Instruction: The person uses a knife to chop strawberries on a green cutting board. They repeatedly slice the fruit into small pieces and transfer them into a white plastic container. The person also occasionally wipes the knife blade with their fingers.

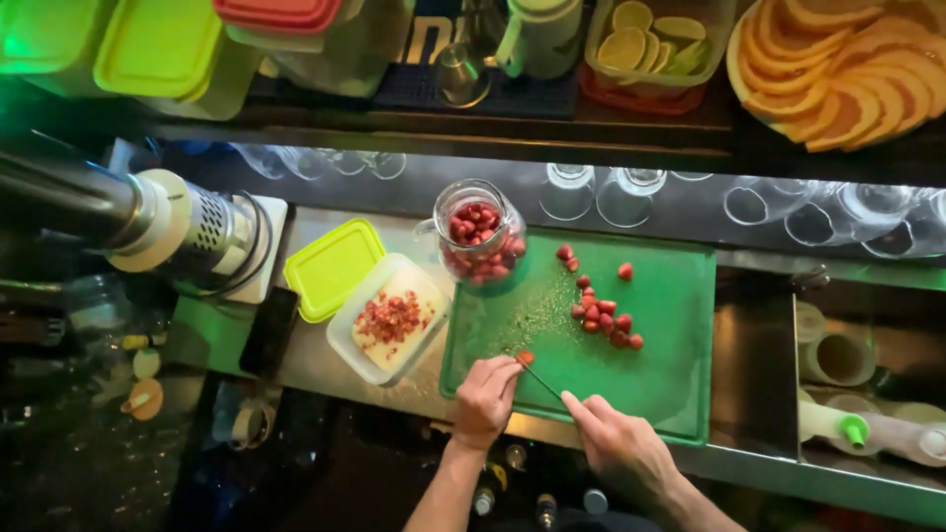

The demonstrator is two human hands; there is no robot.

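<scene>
Pinching a small red strawberry (525, 357) against the green cutting board (670, 296), the left hand (485, 402) kept its fingers closed narrow around the fruit so it could not roll, while the right hand (619, 443) had its fingers wrapped on a thin knife (540, 378) whose tip met the berry. More berries (603, 317) lay together further up the board, near the glass jar (480, 234) of berries, and the open tub (390, 317) of cut pieces stood just beside the board on the surface, within easy reach.

Dark phone (268, 330), screen blank, left of the clear tub (389, 320); lidded green and red boxes (163, 49) on the top shelf.
</scene>
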